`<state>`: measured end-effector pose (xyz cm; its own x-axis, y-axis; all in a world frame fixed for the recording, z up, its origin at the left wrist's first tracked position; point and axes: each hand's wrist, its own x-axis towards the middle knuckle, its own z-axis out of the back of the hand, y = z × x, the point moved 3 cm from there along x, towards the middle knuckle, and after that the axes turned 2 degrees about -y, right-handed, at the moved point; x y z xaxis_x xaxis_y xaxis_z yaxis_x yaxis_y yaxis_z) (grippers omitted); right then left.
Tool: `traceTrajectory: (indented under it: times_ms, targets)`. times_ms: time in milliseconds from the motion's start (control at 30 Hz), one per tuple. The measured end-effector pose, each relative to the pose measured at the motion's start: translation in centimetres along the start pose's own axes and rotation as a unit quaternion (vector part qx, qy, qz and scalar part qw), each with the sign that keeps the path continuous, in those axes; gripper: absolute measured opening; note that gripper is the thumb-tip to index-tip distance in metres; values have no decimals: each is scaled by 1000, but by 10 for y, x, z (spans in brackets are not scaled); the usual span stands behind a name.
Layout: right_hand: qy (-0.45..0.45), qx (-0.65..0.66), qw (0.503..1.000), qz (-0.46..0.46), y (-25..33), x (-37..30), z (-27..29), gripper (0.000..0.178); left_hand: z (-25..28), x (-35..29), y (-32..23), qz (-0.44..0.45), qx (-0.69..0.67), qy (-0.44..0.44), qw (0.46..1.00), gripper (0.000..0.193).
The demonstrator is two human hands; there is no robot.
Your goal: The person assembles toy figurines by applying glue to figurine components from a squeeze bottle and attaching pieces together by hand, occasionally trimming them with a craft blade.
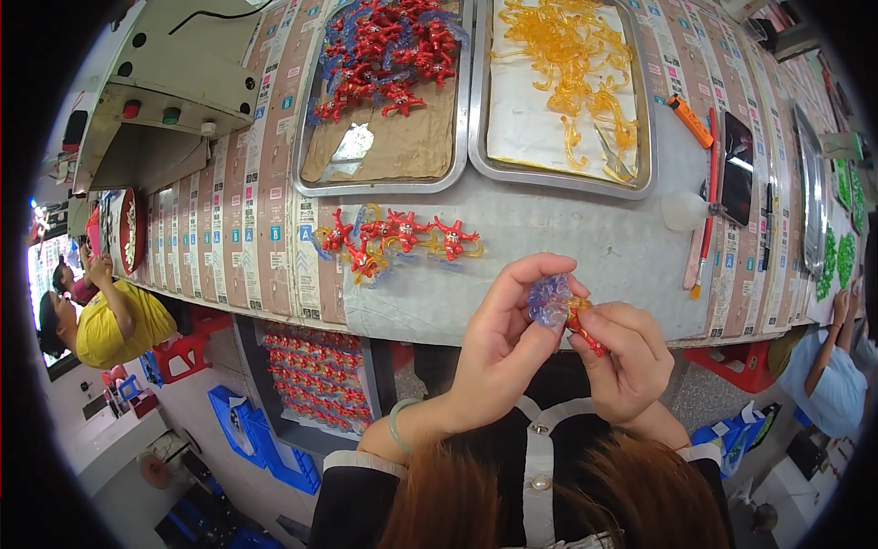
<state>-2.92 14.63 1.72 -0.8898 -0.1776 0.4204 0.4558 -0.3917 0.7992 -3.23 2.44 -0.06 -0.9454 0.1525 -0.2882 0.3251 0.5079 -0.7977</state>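
Note:
My left hand (494, 357) pinches a translucent blue plastic piece (549, 299) between thumb and fingers, just above the table's near edge. Against it, the fingers of my right hand (631, 361) grip a small red toy figure (586, 335) with a bit of amber at its top. The two parts touch; how they join is hidden by my fingers. Several red figures with amber and blue parts (407, 233) lie to the left on the grey mat (530, 229). Beyond stand a metal tray (384, 190) of red figures with blue pieces and another metal tray (558, 182) of curly amber pieces.
To the right lie an orange-handled cutter (690, 122), a phone (737, 169), a brush (700, 265) and a small white bottle (684, 211). A grey machine (174, 82) stands at the far left. Below the table sits a crate (251, 366) of figures. Other people work at both sides.

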Motion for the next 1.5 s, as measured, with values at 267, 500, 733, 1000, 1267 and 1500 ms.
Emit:
traceTrajectory:
  times_ms: [267,500,733,1000,1267,1500]
  targets:
    - [-5,-18,1000,5,-1,1,-4,21,5,2,6,36,-46,9,998,37]
    - [-11,-30,999,-4,-1,-1,-5,21,6,2,7,44,-45,-2,998,36]
    - [-13,-33,999,6,0,-3,-5,21,4,0,6,54,-44,3,998,38]
    - [-18,-40,999,5,-1,-3,-6,20,6,1,8,53,-55,10,997,37]
    - [-26,-39,999,10,-1,-3,-6,19,5,1,7,46,-50,13,998,37]
    - [-21,-54,998,27,1,-4,-4,20,6,1,8,39,-72,42,996,36]
